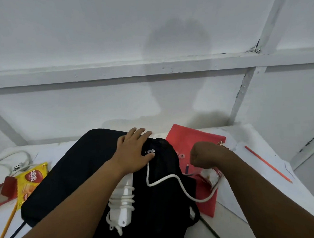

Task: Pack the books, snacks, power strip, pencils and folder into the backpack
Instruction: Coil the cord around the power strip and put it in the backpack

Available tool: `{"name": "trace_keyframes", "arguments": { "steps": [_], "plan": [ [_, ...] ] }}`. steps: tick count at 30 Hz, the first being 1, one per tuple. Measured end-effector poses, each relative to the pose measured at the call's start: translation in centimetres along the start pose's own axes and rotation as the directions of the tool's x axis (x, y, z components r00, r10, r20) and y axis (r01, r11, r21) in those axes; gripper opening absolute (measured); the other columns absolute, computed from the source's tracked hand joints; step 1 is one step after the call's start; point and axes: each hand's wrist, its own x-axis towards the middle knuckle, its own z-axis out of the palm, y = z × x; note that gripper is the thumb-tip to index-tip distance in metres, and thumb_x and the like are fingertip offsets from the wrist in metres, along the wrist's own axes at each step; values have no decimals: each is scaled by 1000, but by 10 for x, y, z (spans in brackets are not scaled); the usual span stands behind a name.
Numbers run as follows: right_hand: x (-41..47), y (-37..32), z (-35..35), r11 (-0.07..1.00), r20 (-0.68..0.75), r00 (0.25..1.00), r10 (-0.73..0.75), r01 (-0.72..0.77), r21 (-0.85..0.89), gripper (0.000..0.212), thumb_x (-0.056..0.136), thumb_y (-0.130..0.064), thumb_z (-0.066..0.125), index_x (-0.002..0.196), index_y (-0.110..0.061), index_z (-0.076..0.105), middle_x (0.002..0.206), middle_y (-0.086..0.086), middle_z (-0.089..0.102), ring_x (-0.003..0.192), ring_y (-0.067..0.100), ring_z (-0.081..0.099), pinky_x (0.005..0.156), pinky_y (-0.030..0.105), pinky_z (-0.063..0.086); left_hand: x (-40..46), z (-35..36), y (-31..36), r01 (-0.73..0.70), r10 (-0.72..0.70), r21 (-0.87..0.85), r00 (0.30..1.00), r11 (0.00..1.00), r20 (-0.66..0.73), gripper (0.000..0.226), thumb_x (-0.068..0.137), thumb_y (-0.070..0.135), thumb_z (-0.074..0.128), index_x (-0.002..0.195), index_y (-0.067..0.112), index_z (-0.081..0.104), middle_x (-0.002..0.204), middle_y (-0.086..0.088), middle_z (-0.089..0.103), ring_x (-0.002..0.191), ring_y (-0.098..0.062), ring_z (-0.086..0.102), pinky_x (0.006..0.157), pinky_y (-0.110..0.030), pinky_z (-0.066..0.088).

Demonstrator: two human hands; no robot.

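Two bare forearms reach in from the near edge over a black backpack [80, 175] lying on the white table [245, 213]. On the bag rests a white power strip [122, 207], its cord [165, 181] looping right. Farther on, the left hand [134, 151] lies open and flat on the backpack, beside its zipper pull [150, 151]. The right hand [205, 155] is closed in a fist over a snack packet [212, 177] on the red folder [194, 137]; what it grips I cannot tell. An orange pencil [268, 164] lies right, a yellow snack pack [30, 180] left.

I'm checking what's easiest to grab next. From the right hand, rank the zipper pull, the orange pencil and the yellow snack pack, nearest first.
From the right hand:
1. Zipper pull, just left, on the backpack.
2. Orange pencil, to the right on the table.
3. Yellow snack pack, far left.
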Motion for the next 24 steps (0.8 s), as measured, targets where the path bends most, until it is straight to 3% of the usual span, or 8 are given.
{"name": "trace_keyframes", "arguments": {
  "steps": [2, 5, 7, 10, 13, 16, 19, 24],
  "plan": [
    [19, 2, 2, 998, -8, 998, -57, 57, 27, 19, 89, -13, 57, 92, -8, 75, 99, 9, 74, 93, 25, 69, 84, 40, 58, 17, 5, 1, 3, -6, 56, 998, 998, 55, 76, 90, 63, 52, 154, 38, 21, 164, 10, 17, 153, -16, 0, 119, -45, 5],
    [38, -3, 7, 975, -36, 983, -180, 183, 127, 25, 96, -12, 55, 76, -16, 69, 70, -7, 59, 68, 11, 56, 58, 19, 40, 34, 13, -1, 37, -65, 145, 980, 989, 190, 82, 88, 69, 49, 156, 39, 16, 160, 9, 26, 152, -17, 8, 119, -47, 2],
    [51, -6, 14, 938, -53, 971, -232, 237, 251, 18, 96, -6, 57, 93, -9, 74, 66, -12, 53, 57, 1, 51, 51, 10, 32, 37, 15, -1, 35, -77, 199, 975, 979, 208, 76, 86, 70, 49, 152, 39, 27, 144, 10, 44, 142, -17, 26, 116, -45, 5],
    [71, -8, 23, 876, -76, 969, -236, 246, 416, 17, 96, -3, 58, 102, -6, 74, 68, -13, 60, 54, -8, 53, 50, 5, 36, 32, 16, -7, 24, -32, 98, 997, 995, 77, 42, 84, 62, 60, 119, 40, 56, 107, 19, 54, 117, -9, 41, 106, -34, 10],
    [88, -19, 28, 830, -86, 955, -282, 288, 477, 19, 95, -8, 61, 103, -13, 77, 80, -11, 70, 68, -7, 60, 56, 4, 39, 16, 17, -18, 0, -3, -41, 997, 999, -72, 19, 81, 46, 70, 85, 37, 53, 85, 17, 53, 99, -4, 45, 101, -30, 15],
    [101, -33, 30, 847, 6, 951, -309, 272, 457, 15, 95, -18, 64, 104, -14, 76, 91, -1, 74, 79, 9, 66, 57, 10, 44, -1, 20, -19, -19, 5, -105, 991, 994, -132, 20, 77, 39, 68, 76, 30, 51, 79, 15, 53, 93, -4, 48, 101, -26, 17],
    [105, -47, 31, 875, 83, 949, -303, 243, 419, 13, 92, -12, 65, 100, -10, 75, 74, 2, 69, 60, 11, 61, 53, 18, 46, -11, 20, -19, -49, 21, -149, 982, 988, -187, 19, 78, 39, 66, 72, 30, 51, 77, 15, 53, 91, -6, 50, 98, -25, 21],
    [97, -62, 36, 939, 115, 935, -335, 322, 117, 29, 85, -6, 57, 59, -18, 55, 56, -2, 46, 49, 12, 38, 46, 24, 30, -22, 20, -20, -87, 38, -173, 963, 981, -265, 21, 81, 35, 70, 72, 26, 54, 79, 20, 50, 89, -3, 50, 92, -32, 27]
  ]
}}
